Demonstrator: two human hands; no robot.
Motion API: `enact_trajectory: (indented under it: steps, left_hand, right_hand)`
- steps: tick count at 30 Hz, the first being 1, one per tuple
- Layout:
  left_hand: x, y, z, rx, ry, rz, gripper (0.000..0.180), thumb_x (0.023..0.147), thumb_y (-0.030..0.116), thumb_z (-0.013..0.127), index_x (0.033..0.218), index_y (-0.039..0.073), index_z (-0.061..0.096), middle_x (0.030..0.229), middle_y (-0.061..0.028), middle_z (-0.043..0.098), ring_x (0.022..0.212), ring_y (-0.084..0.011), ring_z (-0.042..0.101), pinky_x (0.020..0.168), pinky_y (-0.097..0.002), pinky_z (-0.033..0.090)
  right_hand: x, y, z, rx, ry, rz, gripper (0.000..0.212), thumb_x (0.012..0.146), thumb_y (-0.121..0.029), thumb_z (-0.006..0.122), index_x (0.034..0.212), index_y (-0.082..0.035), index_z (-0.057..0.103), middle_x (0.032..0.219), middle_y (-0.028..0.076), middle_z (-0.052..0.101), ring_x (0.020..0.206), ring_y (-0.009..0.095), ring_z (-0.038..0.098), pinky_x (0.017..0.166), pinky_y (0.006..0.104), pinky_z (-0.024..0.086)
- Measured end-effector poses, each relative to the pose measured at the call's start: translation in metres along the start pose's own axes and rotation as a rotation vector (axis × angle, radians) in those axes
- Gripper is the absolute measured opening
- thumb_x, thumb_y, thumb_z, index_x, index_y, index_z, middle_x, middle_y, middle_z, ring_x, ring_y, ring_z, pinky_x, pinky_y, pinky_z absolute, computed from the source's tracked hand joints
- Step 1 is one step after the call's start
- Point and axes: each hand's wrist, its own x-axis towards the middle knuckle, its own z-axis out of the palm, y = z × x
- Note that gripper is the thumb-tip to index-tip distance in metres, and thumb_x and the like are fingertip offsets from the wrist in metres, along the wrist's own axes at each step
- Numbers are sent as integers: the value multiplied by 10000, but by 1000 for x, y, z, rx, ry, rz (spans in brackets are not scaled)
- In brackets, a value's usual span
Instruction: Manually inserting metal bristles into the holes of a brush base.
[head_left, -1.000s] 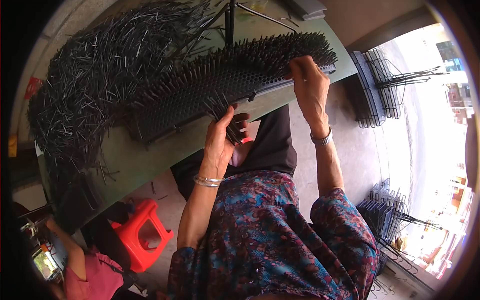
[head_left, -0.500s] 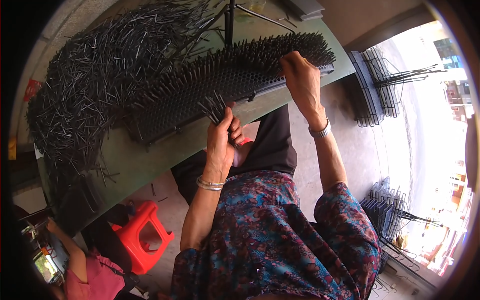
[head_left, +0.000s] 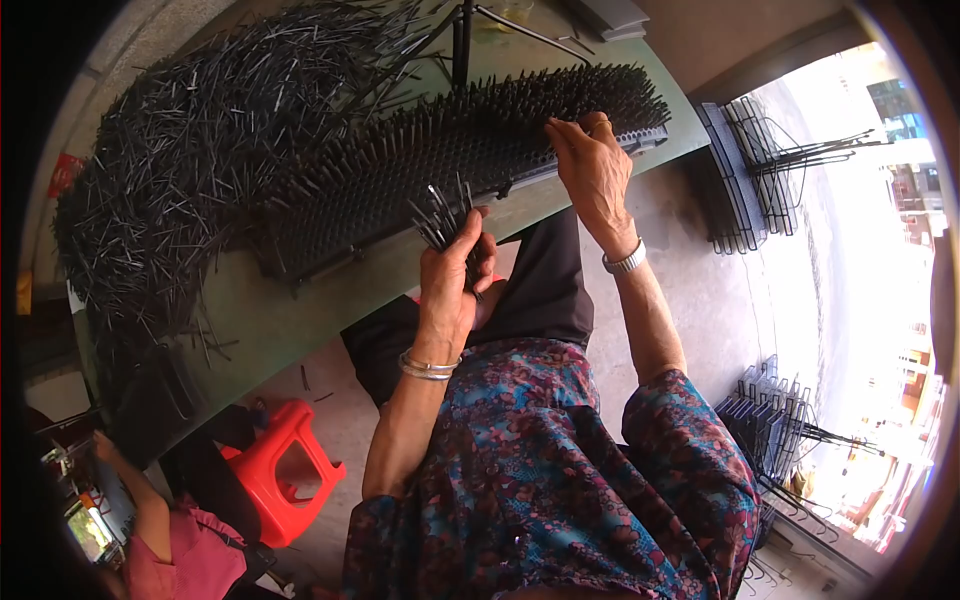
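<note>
My left hand [head_left: 450,270] is closed round a loose bundle of thin black rods [head_left: 432,222], their tips fanning out above the thumb. Just beyond it lies a long black tray pierced with rows of holes [head_left: 345,228], set aslant on the table. Many black rods [head_left: 500,108] stand upright in the tray's far rows and right end. Over the tray's right part, my right hand [head_left: 595,175] has its fingers pinched together at the near edge of the standing rods. Whatever those fingertips hold is too small and dark to make out.
A big heap of loose black rods [head_left: 210,150] covers the left of the green table [head_left: 260,345]. A dark stand [head_left: 461,50] rises behind the tray. Below left are a red stool [head_left: 285,475] and another person in pink [head_left: 195,550]. Wire racks [head_left: 755,175] stand right.
My right hand has shifted slightly left and down along the tray. The left hand has moved a little right, still holding its bundle, whose rods are spread differently.
</note>
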Motion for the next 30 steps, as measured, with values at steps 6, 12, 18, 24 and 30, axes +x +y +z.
enact_trajectory:
  steps: [6,12,18,24,30]
  left_hand:
    - [-6,0,1,66,-3,48,317,893,315,704,1021,26,679,716,-23,641,542,-47,508,420,-191,297]
    - [-10,-4,5,178,-32,72,274,900,328,695,900,55,675,758,-63,700,533,-51,540,394,-185,292]
    - [-10,-5,2,114,19,56,276,908,310,684,917,34,672,791,-85,711,528,-65,553,390,-177,304]
    - [-10,-2,4,123,7,64,295,903,302,687,930,8,675,796,-93,711,544,-75,576,391,-180,311]
    - [-5,1,0,127,62,60,336,893,334,699,995,15,677,849,-80,717,604,-85,598,428,-191,353]
  right_hand:
    - [-11,-31,-21,359,-181,140,307,857,-311,703,1055,-77,707,913,134,603,761,302,634,631,402,503]
    - [-23,-50,-26,759,-656,265,279,890,-200,675,1049,30,667,839,110,665,759,153,640,647,304,494]
    - [-21,-49,-31,912,-699,344,229,930,-172,614,1009,34,674,827,48,662,714,99,601,655,265,496]
    - [-20,-46,-32,1059,-670,429,224,952,-148,587,1048,45,649,835,56,667,739,102,626,686,255,519]
    - [-11,-46,-38,1044,-508,466,178,940,-95,593,1019,64,597,854,105,684,787,149,685,696,266,540]
